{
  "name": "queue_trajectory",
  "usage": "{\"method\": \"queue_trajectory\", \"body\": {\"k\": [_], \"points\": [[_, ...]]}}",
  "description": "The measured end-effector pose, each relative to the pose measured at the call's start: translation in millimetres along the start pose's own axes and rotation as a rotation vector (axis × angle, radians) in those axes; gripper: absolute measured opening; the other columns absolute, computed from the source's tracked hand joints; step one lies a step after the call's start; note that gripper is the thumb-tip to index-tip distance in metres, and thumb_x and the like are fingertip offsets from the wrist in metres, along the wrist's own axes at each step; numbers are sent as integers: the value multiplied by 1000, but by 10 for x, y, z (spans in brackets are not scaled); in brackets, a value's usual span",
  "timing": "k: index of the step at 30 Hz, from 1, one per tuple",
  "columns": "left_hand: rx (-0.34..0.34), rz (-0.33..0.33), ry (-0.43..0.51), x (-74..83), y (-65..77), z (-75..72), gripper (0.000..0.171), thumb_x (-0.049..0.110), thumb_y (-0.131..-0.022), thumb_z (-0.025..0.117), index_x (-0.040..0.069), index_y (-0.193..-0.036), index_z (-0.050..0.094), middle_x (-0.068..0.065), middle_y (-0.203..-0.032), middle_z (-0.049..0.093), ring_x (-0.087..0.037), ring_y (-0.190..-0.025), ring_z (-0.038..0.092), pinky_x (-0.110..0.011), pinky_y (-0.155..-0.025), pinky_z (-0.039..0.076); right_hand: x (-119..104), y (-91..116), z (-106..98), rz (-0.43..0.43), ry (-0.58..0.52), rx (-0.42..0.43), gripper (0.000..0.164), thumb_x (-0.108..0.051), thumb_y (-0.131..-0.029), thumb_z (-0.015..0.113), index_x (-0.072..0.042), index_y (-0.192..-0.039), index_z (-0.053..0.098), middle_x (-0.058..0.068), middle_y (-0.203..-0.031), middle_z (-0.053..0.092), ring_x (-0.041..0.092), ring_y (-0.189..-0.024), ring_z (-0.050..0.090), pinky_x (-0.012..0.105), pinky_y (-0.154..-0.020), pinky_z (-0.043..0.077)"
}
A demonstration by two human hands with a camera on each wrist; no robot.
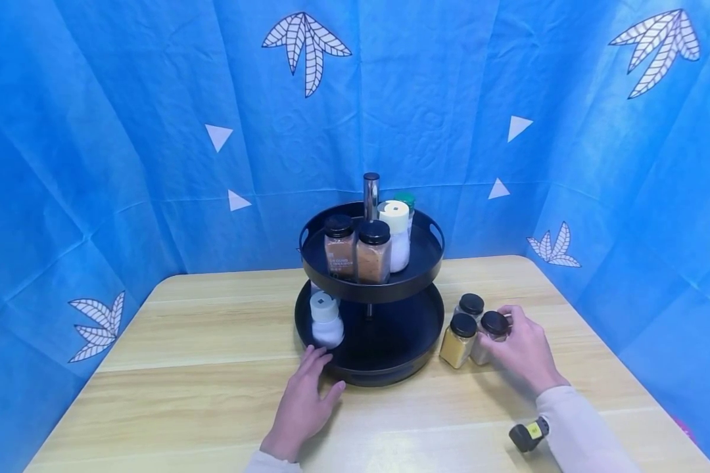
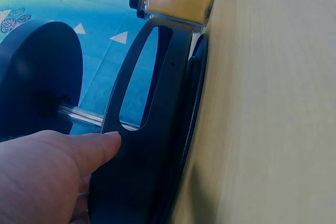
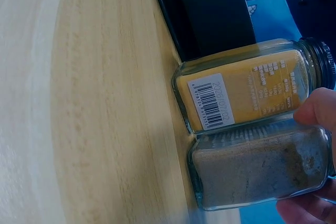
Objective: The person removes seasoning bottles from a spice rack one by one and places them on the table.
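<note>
My right hand (image 1: 526, 351) holds a square glass spice jar (image 3: 257, 169) of grey-brown powder by its sides near the black lid, thumb on one side and fingers on the other. Beside it stands a jar of yellow powder (image 3: 236, 93), its barcode label showing in the right wrist view. A third black-lidded jar (image 1: 471, 304) is just behind these two. My left hand (image 1: 298, 407) is at the front left of a black two-tier turntable rack, fingers loosely extended. In the left wrist view its thumb (image 2: 100, 148) rests against the lower tray (image 2: 152, 166), near the handle slot.
On the upper tray (image 1: 411, 279) stand two black-lidded jars (image 1: 371, 259), a white-capped bottle (image 1: 399, 243) and a green-capped one (image 1: 405, 198). A white-capped shaker (image 1: 327, 325) sits on the lower tray's left. Blue curtains (image 1: 154, 131) surround the wooden table (image 1: 201, 368).
</note>
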State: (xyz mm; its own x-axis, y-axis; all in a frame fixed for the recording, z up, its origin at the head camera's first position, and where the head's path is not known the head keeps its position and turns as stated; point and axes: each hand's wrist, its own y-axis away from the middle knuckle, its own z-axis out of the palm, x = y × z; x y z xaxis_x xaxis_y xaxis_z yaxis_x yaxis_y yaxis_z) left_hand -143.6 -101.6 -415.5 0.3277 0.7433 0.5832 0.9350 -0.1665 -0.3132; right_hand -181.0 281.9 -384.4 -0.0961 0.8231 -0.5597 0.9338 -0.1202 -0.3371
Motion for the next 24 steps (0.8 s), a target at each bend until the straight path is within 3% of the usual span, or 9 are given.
{"method": "queue_trajectory", "body": {"k": [12,19,24], "points": [[2,7,2,6,-5,2,51,23,-83,71,-2,-125,55,-20,-139,49,-37,-135,32,-56,-107,34,-13,26,20,-27,7,-2,63,-38,-79,74,-3,-122,45,25,-100,64,37,-86,61,55,-72,52],[-4,-9,6,10,0,6,52,24,-83,72,-1,-125,55,-19,-140,48,-36,-136,31,-56,-107,34,-3,36,14,-24,10,-20,63,-38,-80,73,-3,-124,44,26,-104,63,38,-87,60,55,-72,53],[-13,-26,13,17,0,-3,53,25,-84,71,0,-126,54,-18,-141,47,-34,-137,30,-55,-108,33,-35,56,-20,-6,23,-56,71,-47,-82,69,-3,-130,41,29,-108,61,37,-86,60,52,-69,52]]}}
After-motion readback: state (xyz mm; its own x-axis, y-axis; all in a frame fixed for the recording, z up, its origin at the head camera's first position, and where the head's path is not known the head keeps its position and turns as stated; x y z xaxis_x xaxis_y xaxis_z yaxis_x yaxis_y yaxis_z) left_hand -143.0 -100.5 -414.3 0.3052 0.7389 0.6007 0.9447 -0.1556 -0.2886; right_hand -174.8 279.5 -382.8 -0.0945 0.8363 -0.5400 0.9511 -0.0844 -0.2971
